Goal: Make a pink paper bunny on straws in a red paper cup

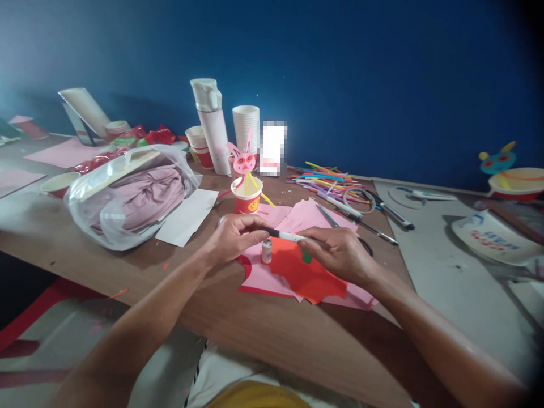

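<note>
Between my two hands a marker pen [289, 236] with a white barrel and black cap is held level above the paper. My left hand [233, 235] pinches the capped end, and my right hand [340, 252] grips the barrel. Below lie an orange paper piece [314, 283] with a wavy edge, a scrap of green paper [306, 256] and pink paper sheets [276, 286]. A small cylindrical bottle [266, 251] stands near my left fingers. Just behind, a red and white paper cup [247, 199] holds a pink paper rabbit face [244, 162] with yellow limbs.
A clear plastic bag [114, 226] with pink cloth lies left, beside a white card [189, 218]. A white flask [211, 130] and stacked paper cups [245, 124] stand behind. Colourful sticks [327, 180], scissors [326, 215] and a cutter knife [393, 209] lie to the right.
</note>
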The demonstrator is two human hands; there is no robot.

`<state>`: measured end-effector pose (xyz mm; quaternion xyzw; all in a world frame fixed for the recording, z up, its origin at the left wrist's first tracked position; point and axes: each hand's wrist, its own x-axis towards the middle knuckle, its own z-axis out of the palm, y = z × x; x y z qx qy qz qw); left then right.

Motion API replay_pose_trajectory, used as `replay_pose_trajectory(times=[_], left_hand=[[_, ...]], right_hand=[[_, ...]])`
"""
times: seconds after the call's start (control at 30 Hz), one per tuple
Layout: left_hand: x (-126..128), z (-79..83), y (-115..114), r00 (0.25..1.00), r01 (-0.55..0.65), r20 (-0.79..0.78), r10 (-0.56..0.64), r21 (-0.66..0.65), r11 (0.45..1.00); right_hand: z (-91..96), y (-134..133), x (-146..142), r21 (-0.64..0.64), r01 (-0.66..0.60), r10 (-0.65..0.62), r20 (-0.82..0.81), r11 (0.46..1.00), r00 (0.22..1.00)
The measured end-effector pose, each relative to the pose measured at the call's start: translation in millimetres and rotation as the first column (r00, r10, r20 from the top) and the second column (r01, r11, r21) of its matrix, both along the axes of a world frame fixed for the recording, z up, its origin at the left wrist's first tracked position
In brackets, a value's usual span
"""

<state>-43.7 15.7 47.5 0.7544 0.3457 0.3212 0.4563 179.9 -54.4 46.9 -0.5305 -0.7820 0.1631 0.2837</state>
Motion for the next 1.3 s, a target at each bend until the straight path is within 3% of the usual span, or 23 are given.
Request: replay_pose_trajectory(times=[0.4,0.6,0.77,0.87,0.93,1.0,1.07,1.13,1.2,1.3], left_hand=[[-5.1,6.3,2.0,0.967,0.219,0.152,-0.205,-0.077,0.973],[-4.4,9.6,-1.5,0.974,0.191,0.130,-0.184,-0.045,0.981],[-1.2,10.0,-4.3,0.978,0.044,0.205,-0.028,-0.075,0.996],[-14.4,13.9,3.9,0.951,-0.104,0.287,0.118,-0.067,0.992],[-34.0,17.0,14.0,0.880,-0.194,0.425,0.210,-0.082,0.978],[-58.9,18.6,23.9,0.836,-0.271,0.470,0.284,-0.097,0.958],[-83.1,17.3,30.2,0.841,-0.386,0.364,0.399,-0.112,0.916],[-101.8,12.6,32.1,0.777,-0.579,0.263,0.572,-0.060,0.813],[-113.5,5.3,31.1,0.711,-0.686,0.194,0.676,-0.021,0.728],[-121.4,-6.3,28.8,0.666,-0.742,0.139,0.733,0.026,0.670]], right_hand=[[-1.7,-5.1,-16.5,-0.032,-0.016,0.011,-0.149,0.999,0.989],[-6.4,-7.8,-22.7,-0.053,0.011,-0.024,-0.238,0.999,0.971],[4.8,-3.4,-26.3,-0.115,0.006,-0.035,-0.246,0.993,0.969],[10.5,7.1,-8.1,-0.118,-0.031,0.003,-0.235,0.993,0.972],[8.6,16.8,17.9,-0.071,0.106,-0.119,-0.213,0.992,0.970],[1.9,26.3,51.0,-0.011,0.311,-0.310,-0.111,0.950,0.944],[-6.9,33.2,83.6,0.038,0.496,-0.497,0.130,0.867,0.858],[-15.1,36.6,108.1,0.009,0.604,-0.560,0.386,0.797,0.733],[-20.7,37.2,121.3,-0.045,0.664,-0.537,0.548,0.747,0.641],[-24.6,35.6,124.2,-0.083,0.672,-0.488,0.623,0.736,0.611]])
